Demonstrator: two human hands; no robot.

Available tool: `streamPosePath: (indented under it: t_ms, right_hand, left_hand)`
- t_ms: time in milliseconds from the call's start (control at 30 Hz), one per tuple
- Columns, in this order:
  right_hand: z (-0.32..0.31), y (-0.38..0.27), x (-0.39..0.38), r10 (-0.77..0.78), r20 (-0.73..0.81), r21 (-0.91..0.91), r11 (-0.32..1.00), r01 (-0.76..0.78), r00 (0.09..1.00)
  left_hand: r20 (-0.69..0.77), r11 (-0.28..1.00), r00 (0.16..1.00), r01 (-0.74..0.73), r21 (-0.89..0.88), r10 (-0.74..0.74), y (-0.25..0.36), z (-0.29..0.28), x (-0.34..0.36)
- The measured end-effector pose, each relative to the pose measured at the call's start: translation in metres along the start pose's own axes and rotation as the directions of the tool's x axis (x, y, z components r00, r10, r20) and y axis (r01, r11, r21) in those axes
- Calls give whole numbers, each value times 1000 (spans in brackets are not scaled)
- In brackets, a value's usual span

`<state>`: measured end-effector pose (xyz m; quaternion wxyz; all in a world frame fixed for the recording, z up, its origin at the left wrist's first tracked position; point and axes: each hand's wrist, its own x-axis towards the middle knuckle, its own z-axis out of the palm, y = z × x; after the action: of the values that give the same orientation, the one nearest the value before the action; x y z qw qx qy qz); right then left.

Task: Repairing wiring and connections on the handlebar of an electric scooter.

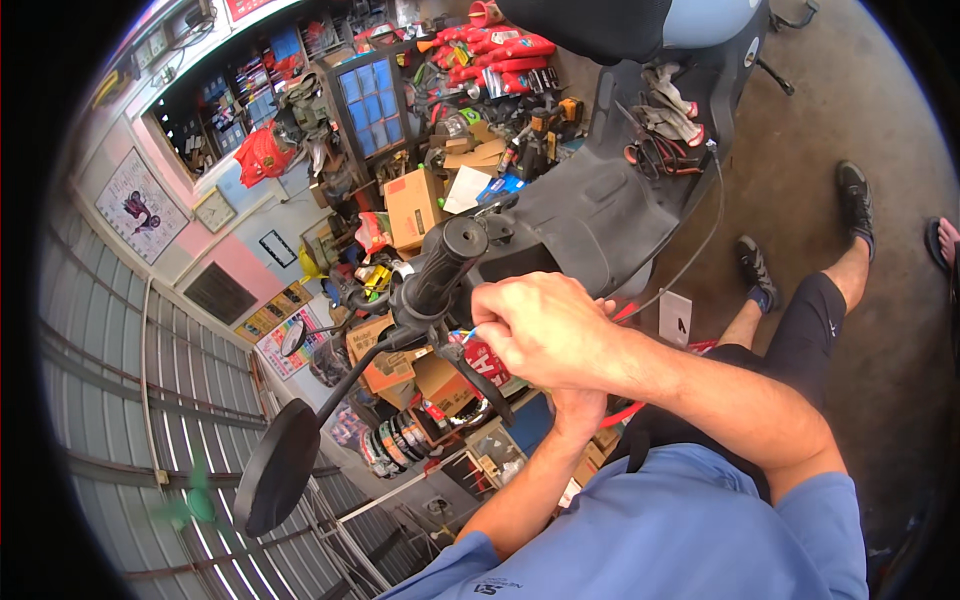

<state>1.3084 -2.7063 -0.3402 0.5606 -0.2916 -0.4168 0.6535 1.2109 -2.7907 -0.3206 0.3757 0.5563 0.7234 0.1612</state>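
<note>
My right hand is closed, its fingers pinched beside the handlebar of a dark scooter. A short length of thin blue wire shows at its fingertips. Directly beneath it is my left hand, mostly covered by the right one; some fingertips show past the right wrist, and what they hold is hidden. Left of both hands is the black rubber handlebar grip. A black brake lever hangs just below my right fingers. The scooter's round mirror sticks out at lower left on its stalk.
Work gloves and red-handled pliers lie on the scooter's footboard. A grey cable loops down the right side. Cardboard boxes and several red bottles crowd beyond. Another person's foot is at far right.
</note>
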Motion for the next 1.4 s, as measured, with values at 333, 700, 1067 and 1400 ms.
streamPosePath:
  t_ms: [333,700,1067,1400]
  right_hand:
    - [23,-2,35,159,229,-62,987,-149,960]
    - [39,-5,43,258,228,-9,965,-263,939]
    - [39,-9,44,320,276,-97,947,-305,906]
    - [49,7,51,365,363,55,910,-411,857]
  left_hand:
    - [-12,993,999,29,-115,-31,4,-13,-3]
    - [-84,921,994,31,-388,-69,4,-23,-15]
    - [-58,930,998,7,-368,-30,7,-25,-21]
    - [53,810,987,157,-564,-154,13,-28,-22]
